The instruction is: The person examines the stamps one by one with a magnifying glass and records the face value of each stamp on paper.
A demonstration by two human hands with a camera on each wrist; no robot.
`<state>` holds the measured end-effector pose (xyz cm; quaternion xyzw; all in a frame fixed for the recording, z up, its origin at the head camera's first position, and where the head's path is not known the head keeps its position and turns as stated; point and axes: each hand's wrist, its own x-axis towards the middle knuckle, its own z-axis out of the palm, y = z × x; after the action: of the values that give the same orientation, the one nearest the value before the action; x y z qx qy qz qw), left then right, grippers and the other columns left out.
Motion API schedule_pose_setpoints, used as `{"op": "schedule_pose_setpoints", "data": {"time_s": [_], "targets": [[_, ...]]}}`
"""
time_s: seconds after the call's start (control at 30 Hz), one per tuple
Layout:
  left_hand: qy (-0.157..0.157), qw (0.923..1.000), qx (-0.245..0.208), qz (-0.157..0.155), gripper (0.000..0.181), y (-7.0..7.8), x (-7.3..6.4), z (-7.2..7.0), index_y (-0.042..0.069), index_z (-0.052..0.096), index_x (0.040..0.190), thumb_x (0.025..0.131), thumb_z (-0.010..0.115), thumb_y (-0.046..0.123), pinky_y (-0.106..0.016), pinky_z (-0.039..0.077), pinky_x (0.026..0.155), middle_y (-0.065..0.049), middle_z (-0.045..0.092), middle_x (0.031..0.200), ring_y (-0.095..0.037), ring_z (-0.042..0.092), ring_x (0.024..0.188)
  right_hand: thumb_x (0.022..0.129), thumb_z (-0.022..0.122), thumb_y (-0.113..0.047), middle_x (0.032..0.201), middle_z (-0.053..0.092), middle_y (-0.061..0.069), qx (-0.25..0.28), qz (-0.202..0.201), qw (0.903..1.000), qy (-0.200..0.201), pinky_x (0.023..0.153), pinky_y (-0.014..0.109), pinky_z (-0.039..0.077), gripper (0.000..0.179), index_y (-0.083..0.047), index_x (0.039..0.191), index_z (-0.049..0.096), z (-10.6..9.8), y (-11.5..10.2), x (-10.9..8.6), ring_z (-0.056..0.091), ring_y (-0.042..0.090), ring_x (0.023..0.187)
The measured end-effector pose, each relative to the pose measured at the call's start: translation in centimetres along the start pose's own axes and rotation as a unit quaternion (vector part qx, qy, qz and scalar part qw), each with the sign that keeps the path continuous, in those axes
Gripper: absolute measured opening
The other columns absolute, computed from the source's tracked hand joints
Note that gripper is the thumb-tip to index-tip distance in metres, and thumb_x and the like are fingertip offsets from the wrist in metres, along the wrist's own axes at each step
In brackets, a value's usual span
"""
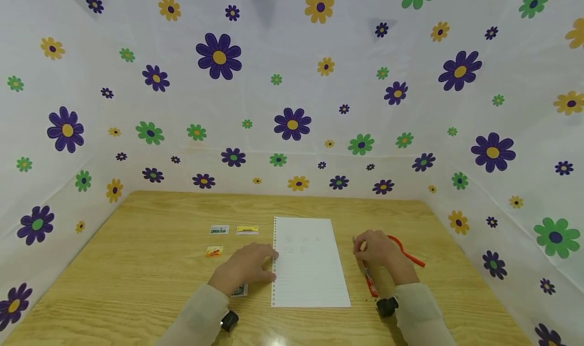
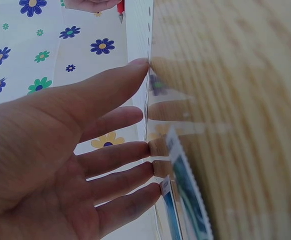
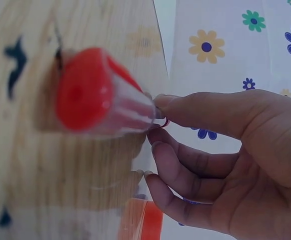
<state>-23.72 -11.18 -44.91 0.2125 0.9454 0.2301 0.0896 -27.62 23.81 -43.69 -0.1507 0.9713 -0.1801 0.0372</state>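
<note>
A sheet of lined paper [image 1: 310, 280] with holes down its left side and faint handwriting lies on the table. My left hand [image 1: 246, 267] rests at its left edge, fingers spread and fingertips touching the table. Beneath that hand's wrist side, a stamp [image 1: 241, 290] partly shows, and the left wrist view catches a green stamp [image 2: 189, 187] close by. To the right of the sheet, my right hand [image 1: 376, 250] pinches a red pen [image 1: 370, 282] between thumb and forefinger. The pen's red end [image 3: 83, 90] looms blurred in the right wrist view.
Three stamps lie left of the sheet: a green one [image 1: 219, 230], a yellow one [image 1: 247, 230] and an orange one [image 1: 214, 251]. A curved red object [image 1: 406, 252], its kind unclear, lies behind my right hand. Flower-printed cloth [image 1: 292, 163] walls the wooden table [image 1: 137, 285].
</note>
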Motion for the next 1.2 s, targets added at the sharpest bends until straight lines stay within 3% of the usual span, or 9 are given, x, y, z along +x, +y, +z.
{"op": "schedule_pose_setpoints", "data": {"time_s": [0.3, 0.73, 0.93, 1.07, 1.2], "targets": [[-0.004, 1.0000, -0.003, 0.007, 0.050, 0.2, 0.2, 0.2, 0.008, 0.069, 0.130, 0.086, 0.085, 0.025, -0.058, 0.047, 0.112, -0.012, 0.066, 0.141, -0.039, 0.057, 0.134, 0.088, 0.078, -0.005, 0.086, 0.071, 0.004, -0.003, 0.029, 0.9996, 0.005, 0.062, 0.027, 0.045, 0.009, -0.009, 0.081, 0.073, -0.1, -0.1, -0.4, 0.053, 0.015, 0.069], [-0.002, 0.9999, 0.008, 0.007, 0.051, 0.2, 0.1, 0.1, 0.009, 0.068, 0.131, 0.086, 0.084, 0.027, -0.056, 0.047, 0.113, -0.012, 0.065, 0.141, -0.038, 0.058, 0.134, 0.089, 0.077, -0.007, 0.083, 0.070, 0.002, -0.009, 0.028, 0.9996, 0.006, 0.059, 0.025, 0.043, 0.011, -0.012, 0.080, 0.073, 0.1, -0.1, -0.3, 0.052, 0.014, 0.066], [0.008, 0.9998, 0.011, 0.013, 0.051, -0.1, 0.3, 0.0, 0.008, 0.068, 0.130, 0.085, 0.085, 0.027, -0.056, 0.047, 0.112, -0.013, 0.065, 0.140, -0.038, 0.058, 0.133, 0.091, 0.075, -0.005, 0.088, 0.071, 0.006, -0.001, 0.023, 0.9997, 0.002, 0.059, 0.026, 0.046, 0.008, -0.010, 0.084, 0.077, -0.6, -0.4, -0.1, 0.054, 0.015, 0.068], [0.013, 0.9998, 0.010, 0.010, 0.052, -0.3, 0.1, -0.1, 0.007, 0.068, 0.130, 0.085, 0.085, 0.026, -0.055, 0.046, 0.114, -0.013, 0.065, 0.141, -0.037, 0.057, 0.134, 0.092, 0.073, -0.007, 0.104, 0.075, 0.011, 0.013, 0.025, 0.9996, -0.007, 0.062, 0.027, 0.046, 0.006, -0.009, 0.090, 0.078, -0.9, -0.4, 0.0, 0.054, 0.017, 0.073], [0.033, 0.9993, 0.006, 0.018, 0.046, -0.7, -0.1, -0.4, 0.005, 0.067, 0.131, 0.088, 0.081, 0.016, -0.054, 0.044, 0.116, -0.014, 0.065, 0.139, -0.037, 0.056, 0.136, 0.094, 0.069, -0.008, 0.109, 0.075, 0.013, 0.027, 0.021, 0.9994, -0.005, 0.065, 0.030, 0.052, 0.011, -0.008, 0.100, 0.079, -1.5, -0.3, -0.1, 0.058, 0.018, 0.078]]}}
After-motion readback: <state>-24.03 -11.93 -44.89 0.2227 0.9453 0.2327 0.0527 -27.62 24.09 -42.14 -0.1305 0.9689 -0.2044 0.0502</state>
